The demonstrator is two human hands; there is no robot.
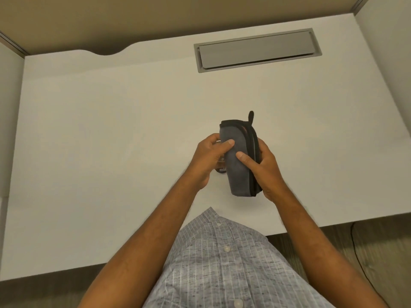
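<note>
Dark item: left of the pouch, mostly behind the left hand — label unreadable.
Right hand: fingers tucked behind the pouch.

White tabletop fills the view. Toward its far right corner, a long grey cable hatch sits set into the surface. On the left of the far edge, a curved notch is cut out. Beige partition panels wall in the far edge and both sides. Past the near edge, on the right, a black cable trails across the floor.
</note>
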